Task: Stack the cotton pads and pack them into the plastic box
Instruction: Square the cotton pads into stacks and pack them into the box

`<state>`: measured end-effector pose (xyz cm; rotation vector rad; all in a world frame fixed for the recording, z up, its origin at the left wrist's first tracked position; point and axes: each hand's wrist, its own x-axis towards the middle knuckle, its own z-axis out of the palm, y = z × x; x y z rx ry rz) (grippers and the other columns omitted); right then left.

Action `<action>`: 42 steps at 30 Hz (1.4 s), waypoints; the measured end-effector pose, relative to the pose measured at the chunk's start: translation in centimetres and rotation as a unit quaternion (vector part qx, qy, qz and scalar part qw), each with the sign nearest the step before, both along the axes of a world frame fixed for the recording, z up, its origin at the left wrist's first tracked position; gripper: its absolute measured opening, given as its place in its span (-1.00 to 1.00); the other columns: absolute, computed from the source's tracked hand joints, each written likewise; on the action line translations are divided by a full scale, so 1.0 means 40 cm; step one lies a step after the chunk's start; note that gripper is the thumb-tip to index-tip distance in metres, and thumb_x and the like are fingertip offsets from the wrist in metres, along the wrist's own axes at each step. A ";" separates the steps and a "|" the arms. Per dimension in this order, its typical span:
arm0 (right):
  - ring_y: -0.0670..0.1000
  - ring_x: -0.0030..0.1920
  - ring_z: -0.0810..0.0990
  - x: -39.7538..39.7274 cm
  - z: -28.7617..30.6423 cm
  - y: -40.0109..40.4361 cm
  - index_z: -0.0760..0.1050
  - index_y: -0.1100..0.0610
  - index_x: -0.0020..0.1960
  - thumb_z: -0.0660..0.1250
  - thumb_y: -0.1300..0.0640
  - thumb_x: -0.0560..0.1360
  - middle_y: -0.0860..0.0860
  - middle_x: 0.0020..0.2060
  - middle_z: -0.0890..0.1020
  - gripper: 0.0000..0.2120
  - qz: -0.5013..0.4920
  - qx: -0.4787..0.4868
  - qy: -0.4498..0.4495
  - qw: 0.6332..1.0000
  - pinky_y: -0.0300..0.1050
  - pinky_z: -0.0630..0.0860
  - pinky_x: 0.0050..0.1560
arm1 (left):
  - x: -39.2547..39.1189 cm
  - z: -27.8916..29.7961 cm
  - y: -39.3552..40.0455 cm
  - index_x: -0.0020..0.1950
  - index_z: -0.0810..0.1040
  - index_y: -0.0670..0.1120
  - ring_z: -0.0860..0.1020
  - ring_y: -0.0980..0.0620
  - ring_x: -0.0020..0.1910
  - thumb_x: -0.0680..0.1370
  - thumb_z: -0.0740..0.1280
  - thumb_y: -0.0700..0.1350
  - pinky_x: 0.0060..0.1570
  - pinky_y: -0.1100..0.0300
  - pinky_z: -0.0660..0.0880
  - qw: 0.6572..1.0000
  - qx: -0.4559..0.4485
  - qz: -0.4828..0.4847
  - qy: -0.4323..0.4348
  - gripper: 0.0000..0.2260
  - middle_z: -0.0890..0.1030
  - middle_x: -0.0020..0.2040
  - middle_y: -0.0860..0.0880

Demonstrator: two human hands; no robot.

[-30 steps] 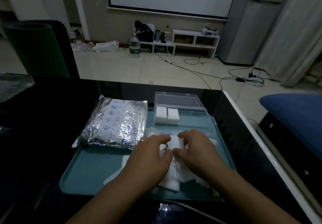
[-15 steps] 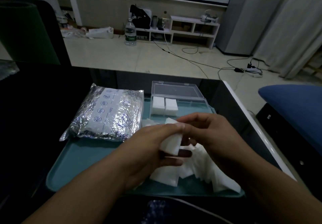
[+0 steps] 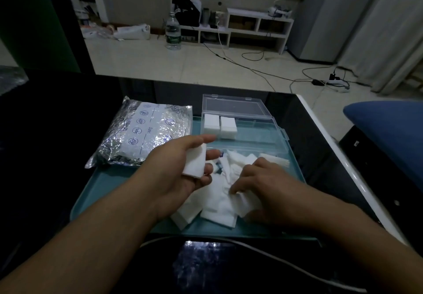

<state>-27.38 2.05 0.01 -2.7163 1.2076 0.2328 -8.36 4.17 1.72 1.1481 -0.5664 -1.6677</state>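
Left hand [image 3: 183, 167] raised, fingers [image 3: 206, 138] curled, gripping. Right hand [image 3: 263, 186] palm-down, low, fingers [image 3: 235, 185] pressing downward.

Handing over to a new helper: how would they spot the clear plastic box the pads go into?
On the teal tray, look to the far right corner, beside the silver foil bag. The clear plastic box sits there with its lid folded back. Alone among the things there it is transparent, with two white pad stacks at its left end.

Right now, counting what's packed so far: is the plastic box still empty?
No, two white stacks of cotton pads already sit side by side at the left end of the open plastic box.
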 end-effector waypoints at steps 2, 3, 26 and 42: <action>-0.07 0.10 0.32 0.011 -0.011 -0.008 0.50 -0.13 0.21 0.43 -0.06 0.43 -0.17 0.06 0.49 -0.64 -0.004 -0.010 -0.028 1.000 -0.13 0.35 0.15 | -0.002 -0.007 0.001 0.12 0.59 -0.17 0.41 0.04 -0.45 0.61 0.19 -0.15 -0.49 0.24 0.35 1.000 0.003 -0.004 -0.005 -0.78 0.58 -0.28 -0.11; -0.08 0.06 0.34 0.016 -0.012 -0.013 0.54 -0.11 0.14 0.43 -0.01 0.44 -0.17 0.01 0.52 -0.73 -0.007 -0.015 -0.047 0.999 -0.13 0.37 0.10 | -0.003 -0.009 0.002 0.13 0.59 -0.18 0.42 0.04 -0.45 0.61 0.20 -0.15 -0.49 0.24 0.35 1.000 0.005 -0.007 -0.008 -0.78 0.58 -0.27 -0.11; -0.18 -0.08 0.48 0.018 0.001 -0.002 0.53 -0.13 -0.01 0.49 -0.06 0.38 -0.21 -0.17 0.54 -0.78 -0.090 0.021 -0.281 0.955 -0.22 0.47 -0.05 | -0.001 -0.022 -0.003 0.12 0.60 -0.20 0.44 0.02 -0.46 0.60 0.24 -0.16 -0.43 0.20 0.36 0.999 -0.007 0.024 -0.023 -0.79 0.63 -0.34 -0.10; -0.11 -0.45 0.55 0.043 0.028 -0.016 0.62 0.09 -0.05 0.35 0.20 0.53 0.10 -0.34 0.67 -0.92 -0.298 0.180 -0.503 0.791 -0.26 0.48 -0.42 | -0.001 -0.048 -0.020 0.16 0.58 -0.16 0.54 -0.02 -0.30 0.57 0.27 -0.15 -0.45 0.23 0.40 0.993 -0.002 0.104 -0.055 -0.79 0.65 -0.24 -0.13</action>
